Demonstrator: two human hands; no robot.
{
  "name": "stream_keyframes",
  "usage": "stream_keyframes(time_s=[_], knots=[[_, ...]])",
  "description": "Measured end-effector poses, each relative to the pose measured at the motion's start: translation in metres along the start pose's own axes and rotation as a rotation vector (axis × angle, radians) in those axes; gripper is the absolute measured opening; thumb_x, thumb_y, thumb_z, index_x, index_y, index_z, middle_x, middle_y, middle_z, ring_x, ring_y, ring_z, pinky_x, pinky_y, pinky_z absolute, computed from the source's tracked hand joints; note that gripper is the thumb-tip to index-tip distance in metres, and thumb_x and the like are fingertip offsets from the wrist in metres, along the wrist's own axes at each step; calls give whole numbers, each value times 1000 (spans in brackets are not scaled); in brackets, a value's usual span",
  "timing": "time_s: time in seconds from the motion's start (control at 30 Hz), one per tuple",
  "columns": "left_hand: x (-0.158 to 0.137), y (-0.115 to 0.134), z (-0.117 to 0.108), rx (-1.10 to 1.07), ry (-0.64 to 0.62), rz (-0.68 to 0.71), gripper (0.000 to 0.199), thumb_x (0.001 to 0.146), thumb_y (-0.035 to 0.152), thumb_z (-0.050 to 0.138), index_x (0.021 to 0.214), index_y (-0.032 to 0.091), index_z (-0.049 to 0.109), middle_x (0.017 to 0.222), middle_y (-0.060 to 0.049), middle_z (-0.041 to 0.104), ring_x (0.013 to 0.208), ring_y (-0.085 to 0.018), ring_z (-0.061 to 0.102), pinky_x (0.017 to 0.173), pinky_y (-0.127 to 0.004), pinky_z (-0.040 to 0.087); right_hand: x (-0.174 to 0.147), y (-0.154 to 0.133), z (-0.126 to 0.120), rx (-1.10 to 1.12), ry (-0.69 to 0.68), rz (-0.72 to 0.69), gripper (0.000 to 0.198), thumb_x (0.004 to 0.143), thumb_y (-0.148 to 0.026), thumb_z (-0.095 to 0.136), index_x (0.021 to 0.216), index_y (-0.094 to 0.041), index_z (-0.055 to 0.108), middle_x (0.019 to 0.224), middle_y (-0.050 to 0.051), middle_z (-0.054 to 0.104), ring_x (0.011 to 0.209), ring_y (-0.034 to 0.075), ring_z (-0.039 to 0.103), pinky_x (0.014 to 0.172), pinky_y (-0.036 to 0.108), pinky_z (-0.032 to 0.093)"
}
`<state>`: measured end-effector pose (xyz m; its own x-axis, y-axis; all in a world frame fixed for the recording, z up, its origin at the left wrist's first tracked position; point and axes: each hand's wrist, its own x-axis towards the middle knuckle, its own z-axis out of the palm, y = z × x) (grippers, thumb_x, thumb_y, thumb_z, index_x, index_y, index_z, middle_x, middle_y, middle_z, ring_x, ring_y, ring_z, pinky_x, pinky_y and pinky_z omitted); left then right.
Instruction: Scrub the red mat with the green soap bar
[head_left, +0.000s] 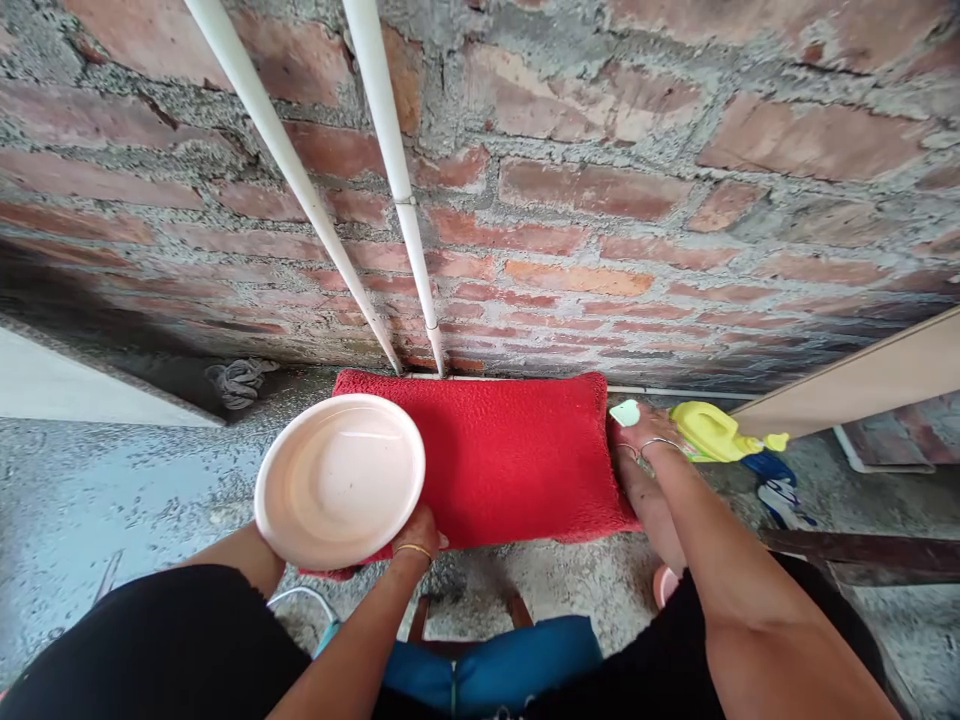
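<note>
Gripping a pale basin (pixel 349 480) in the left hand (pixel 417 530) over the left end of the red cloth (pixel 517 460), with the right hand (pixel 651 430), grip impossible to tell, by the right end.

You have a shallow, round, pale-pink bowl (pixel 341 490) tilted slightly over the left end of a bright red, rough-textured cloth (pixel 517 455), which is spread out below. At your right fingers shows a small mint-green piece (pixel 624 413), its material unclear; just beside, a yellow plastic handled bottle (pixel 705 428) points its neck right.
</note>
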<state>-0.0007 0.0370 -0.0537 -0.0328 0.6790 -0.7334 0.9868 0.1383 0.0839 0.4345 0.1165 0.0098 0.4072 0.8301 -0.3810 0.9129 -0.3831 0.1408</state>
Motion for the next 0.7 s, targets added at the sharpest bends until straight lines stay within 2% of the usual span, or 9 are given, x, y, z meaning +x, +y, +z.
stream_keyframes(time_s=[0.1,0.17,0.27,0.37,0.4,0.47,0.57,0.63,0.7], knots=[[-3,2,-1,5,5,-6,30,56,31,73,77,10,68,81,-14,70,77,-26,65,69,-33,49,-4,-34,1,96,-7,4,70,71,-39,62,136,-24,40,120,16,52,103,30,54,80,38,39],[-3,2,0,4,16,-2,30,57,32,72,78,11,68,82,-14,70,78,-26,66,69,-32,49,-5,-76,2,115,6,-132,74,70,-39,63,137,-29,35,121,10,51,105,26,53,83,34,39],[-2,0,2,19,47,3,32,58,33,72,80,11,67,84,-14,70,79,-26,66,70,-32,49,-4,-142,-1,117,20,-330,73,70,-36,63,137,-29,32,122,8,50,107,23,50,87,33,37],[0,-1,3,44,39,13,33,57,35,72,80,11,67,84,-15,70,79,-27,66,71,-33,49,3,-173,-5,104,-15,-425,70,71,-34,63,135,-30,35,123,7,48,108,23,48,88,34,36],[0,-1,2,47,33,14,34,57,36,72,80,11,67,84,-15,70,78,-27,66,71,-33,49,7,-171,-7,93,-32,-429,69,71,-34,64,134,-30,36,124,7,48,109,23,48,89,35,36],[0,-1,0,51,32,16,35,56,38,73,79,12,67,84,-14,70,79,-26,65,71,-33,48,15,-149,-10,65,-65,-401,69,69,-35,66,133,-30,38,124,7,48,110,23,47,89,35,35],[-1,0,-2,55,39,14,34,56,37,73,78,12,67,84,-14,70,79,-26,65,71,-31,48,21,-83,-13,25,-100,-285,72,66,-33,70,131,-28,41,123,8,50,110,23,49,88,34,37],[-2,1,-2,42,26,17,32,56,35,72,78,13,67,83,-13,70,78,-25,66,70,-30,48,19,-36,-12,-22,-117,-148,68,65,-31,69,128,-26,45,121,10,52,108,25,52,86,35,39],[-2,1,-1,38,24,13,32,57,35,72,79,13,67,84,-12,70,79,-25,66,72,-30,48,12,-2,-11,-80,-111,-4,60,65,-29,68,123,-24,51,120,13,53,108,29,53,84,39,40]])
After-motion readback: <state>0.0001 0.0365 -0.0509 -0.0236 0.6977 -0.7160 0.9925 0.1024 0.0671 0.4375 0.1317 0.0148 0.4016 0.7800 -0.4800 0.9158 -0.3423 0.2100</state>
